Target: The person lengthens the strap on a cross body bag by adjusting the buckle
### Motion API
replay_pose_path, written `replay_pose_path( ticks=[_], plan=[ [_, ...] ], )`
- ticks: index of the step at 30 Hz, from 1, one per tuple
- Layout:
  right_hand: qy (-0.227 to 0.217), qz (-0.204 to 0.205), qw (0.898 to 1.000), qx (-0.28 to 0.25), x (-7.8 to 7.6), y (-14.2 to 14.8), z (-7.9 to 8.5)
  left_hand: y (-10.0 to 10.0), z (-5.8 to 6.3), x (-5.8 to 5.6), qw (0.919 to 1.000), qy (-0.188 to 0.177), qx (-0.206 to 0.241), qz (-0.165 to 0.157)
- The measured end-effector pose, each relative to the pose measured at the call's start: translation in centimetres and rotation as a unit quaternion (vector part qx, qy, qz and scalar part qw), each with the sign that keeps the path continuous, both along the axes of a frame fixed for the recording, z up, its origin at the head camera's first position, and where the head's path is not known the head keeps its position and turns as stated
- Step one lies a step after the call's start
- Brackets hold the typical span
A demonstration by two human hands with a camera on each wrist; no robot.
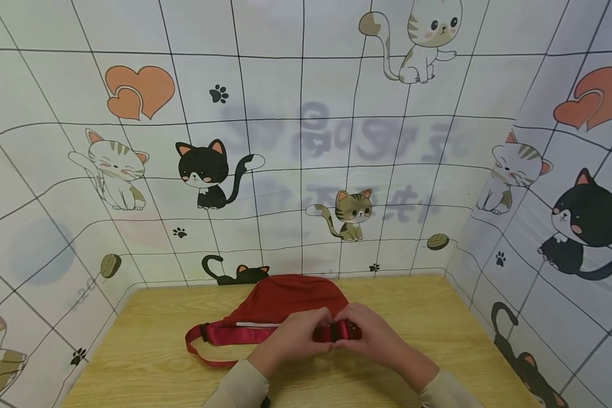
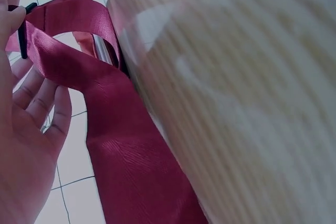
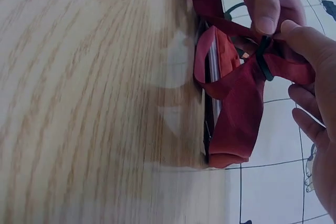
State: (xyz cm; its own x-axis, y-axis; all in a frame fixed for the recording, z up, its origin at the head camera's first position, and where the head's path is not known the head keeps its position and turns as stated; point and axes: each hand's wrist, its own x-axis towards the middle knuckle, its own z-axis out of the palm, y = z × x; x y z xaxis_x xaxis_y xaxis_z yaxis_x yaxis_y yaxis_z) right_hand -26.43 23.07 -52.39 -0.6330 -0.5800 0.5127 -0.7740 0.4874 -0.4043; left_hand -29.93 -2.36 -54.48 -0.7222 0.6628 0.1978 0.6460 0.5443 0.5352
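Note:
A red waist bag (image 1: 290,297) lies at the back of the table, its light zipper facing forward. Its dark red strap (image 2: 131,145) loops out to the left and runs across to both hands. In front of the bag, the left hand (image 1: 301,337) pinches the black strap slider (image 3: 264,59), thumb at its edge. Close beside it, the right hand (image 1: 369,334) pinches the strap just past that slider, thumb on top and other fingers behind. The two thumbs nearly meet in the right wrist view. A second black slider (image 1: 204,332) sits on the strap's left loop.
The light wood table (image 1: 153,317) meets a white grid-patterned cloth (image 1: 275,141) printed with cats, at the back and both sides. A small dark piece (image 1: 266,402) shows by the left sleeve (image 1: 242,385), mostly hidden.

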Motion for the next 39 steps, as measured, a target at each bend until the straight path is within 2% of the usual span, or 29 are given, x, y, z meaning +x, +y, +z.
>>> replay_pose_path(
  ticks=[7, 10, 13, 16, 19, 23, 27, 32, 39],
  plan=[
    [-0.089, 0.002, 0.994, -0.059, -0.1, 1.2, -0.2, -0.4, -0.2, -0.3, 1.0, 0.0, 0.006, -0.005],
    [-0.104, 0.004, 0.993, -0.048, -0.1, 1.3, -0.1, -0.4, -0.2, -0.3, 0.9999, 0.004, 0.004, -0.009],
    [-0.091, -0.002, 0.996, -0.004, 0.0, 1.0, 0.2, -0.4, -0.2, -0.3, 0.9999, 0.013, -0.004, -0.009],
    [-0.049, -0.019, 0.997, 0.058, 0.0, 0.3, 0.6, -0.2, 0.0, -0.2, 0.9996, 0.024, -0.014, -0.008],
    [-0.011, -0.036, 0.993, 0.111, -0.1, -0.3, 0.9, -0.1, 0.1, -0.1, 0.9993, 0.03, -0.017, -0.01],
    [0.005, -0.043, 0.99, 0.137, -0.1, -0.5, 1.0, 0.0, 0.0, -0.1, 0.9993, 0.031, -0.016, -0.012],
    [-0.007, -0.049, 0.992, 0.12, 0.0, -0.2, 1.1, -0.1, -0.1, -0.1, 0.9995, 0.027, -0.015, -0.011],
    [-0.017, -0.052, 0.997, 0.061, 0.2, 0.6, 1.1, -0.3, -0.2, -0.3, 0.9997, 0.019, -0.012, -0.008],
    [-0.007, -0.014, 1.0, -0.021, 0.2, 2.0, 1.0, -0.8, -0.1, -0.3, 0.9998, 0.014, -0.011, 0.0]
  ],
)
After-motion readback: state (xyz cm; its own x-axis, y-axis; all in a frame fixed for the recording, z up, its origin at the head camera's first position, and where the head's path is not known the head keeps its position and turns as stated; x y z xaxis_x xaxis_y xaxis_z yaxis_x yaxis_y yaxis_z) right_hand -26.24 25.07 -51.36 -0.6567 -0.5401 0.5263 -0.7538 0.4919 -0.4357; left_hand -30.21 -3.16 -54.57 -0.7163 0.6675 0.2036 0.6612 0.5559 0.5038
